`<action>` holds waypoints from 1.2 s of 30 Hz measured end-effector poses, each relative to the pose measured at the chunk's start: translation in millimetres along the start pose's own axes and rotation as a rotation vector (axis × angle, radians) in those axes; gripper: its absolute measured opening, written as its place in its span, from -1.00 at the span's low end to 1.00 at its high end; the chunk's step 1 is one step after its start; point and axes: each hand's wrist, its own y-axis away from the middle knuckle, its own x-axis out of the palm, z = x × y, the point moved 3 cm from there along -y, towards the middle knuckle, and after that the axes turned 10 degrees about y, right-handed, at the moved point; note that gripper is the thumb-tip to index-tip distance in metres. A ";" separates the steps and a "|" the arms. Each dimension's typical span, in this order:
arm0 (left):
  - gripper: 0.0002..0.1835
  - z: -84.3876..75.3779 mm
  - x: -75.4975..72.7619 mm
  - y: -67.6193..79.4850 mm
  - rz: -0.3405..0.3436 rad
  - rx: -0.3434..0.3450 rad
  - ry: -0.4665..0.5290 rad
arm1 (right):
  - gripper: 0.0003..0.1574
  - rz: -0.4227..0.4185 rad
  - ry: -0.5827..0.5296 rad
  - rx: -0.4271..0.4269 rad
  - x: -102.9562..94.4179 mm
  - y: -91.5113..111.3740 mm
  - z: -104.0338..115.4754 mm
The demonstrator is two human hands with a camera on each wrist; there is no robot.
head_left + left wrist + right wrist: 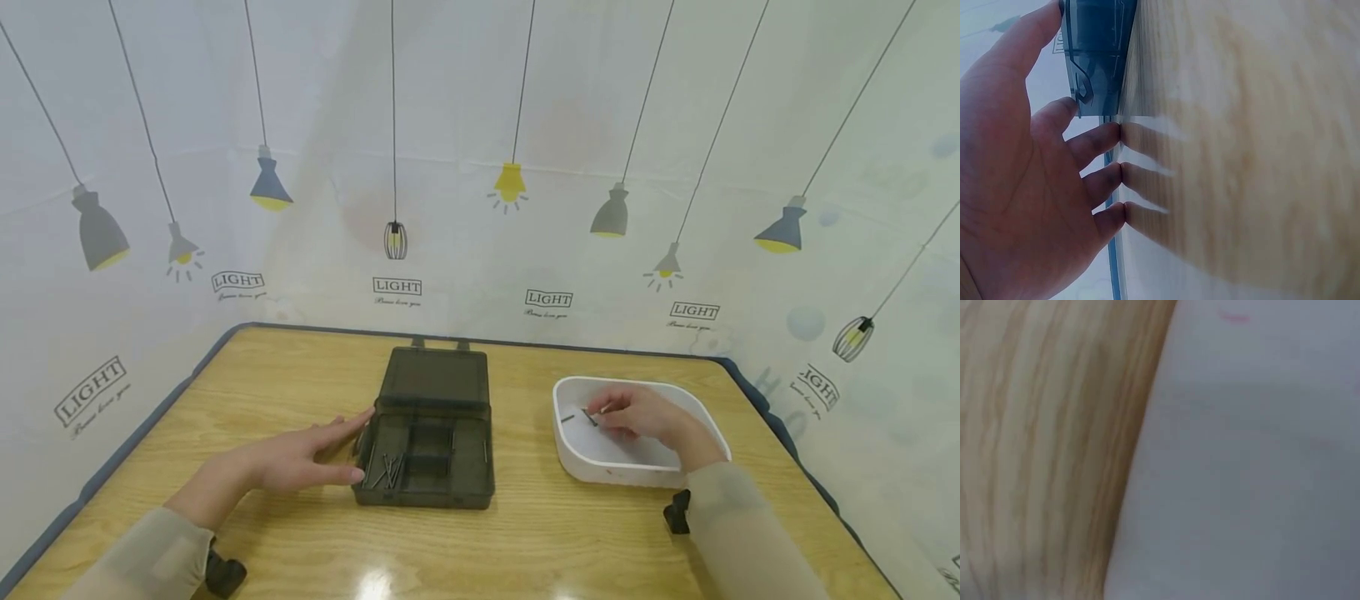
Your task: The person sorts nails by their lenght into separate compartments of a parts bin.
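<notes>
A dark translucent plastic case (pixel 461 492) lies with its lid (pixel 435 377) raised at the back. Several thin metal fasteners (pixel 390 471), nails or screws, are in its left compartment. My left hand (pixel 300 457) is spread at the case's left side, thumb and index finger against its wall; in the left wrist view, the other fingertips (pixel 1109 178) rest on the table. My right hand (pixel 637 414) reaches into a white tray (pixel 615 473) and pinches a thin metal fastener (pixel 590 417) between thumb and fingers. Only the tray's blurred outer wall (pixel 1229 475) fills the right wrist view.
Near the tray's left side lies another thin fastener (pixel 567 418). The wooden table (pixel 300 367) ends at a dark blue edge (pixel 217 346), with a lamp-printed curtain (pixel 450 108) behind it. Case and tray stand apart.
</notes>
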 end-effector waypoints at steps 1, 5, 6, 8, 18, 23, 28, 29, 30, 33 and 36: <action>0.02 0.2 0.3 0.0 0.001 -0.001 0.001 | -0.68 0.001 0.004 -0.001 1.0 -1.0 -1.9; 0.02 1.6 0.4 -0.5 -0.001 0.002 0.002 | -0.67 -0.012 0.011 0.007 3.6 -4.6 -7.2; 0.02 2.0 0.3 -0.5 -0.001 0.003 0.002 | -0.67 -0.016 0.013 0.008 4.0 -5.5 -8.0; 0.02 2.7 0.2 -0.9 0.000 0.006 0.005 | -0.66 -0.023 0.012 0.005 4.6 -6.6 -9.9; 0.01 3.6 -0.4 -0.5 0.014 0.016 0.021 | -0.69 -0.037 0.029 0.003 8.1 -7.7 -10.1; 0.01 4.0 0.6 -1.2 0.012 0.022 0.023 | -0.69 -0.031 0.040 0.004 8.6 -7.8 -10.9; 0.01 3.5 0.9 -1.4 0.006 0.020 0.016 | -0.70 -0.022 0.055 0.017 8.6 -8.2 -12.1; 0.01 3.4 1.0 -1.4 0.006 0.020 0.015 | -0.70 -0.022 0.056 0.018 8.7 -8.2 -12.3; 0.01 3.2 1.1 -1.3 0.005 0.020 0.015 | -0.71 -0.021 0.056 0.020 8.7 -8.2 -12.1; 0.02 2.6 1.3 -1.0 0.002 0.018 0.015 | -0.72 -0.021 0.066 0.016 8.9 -7.8 -12.2; 0.02 1.5 1.5 -0.5 0.001 0.014 0.014 | -0.74 -0.022 0.085 0.018 8.8 -7.8 -13.2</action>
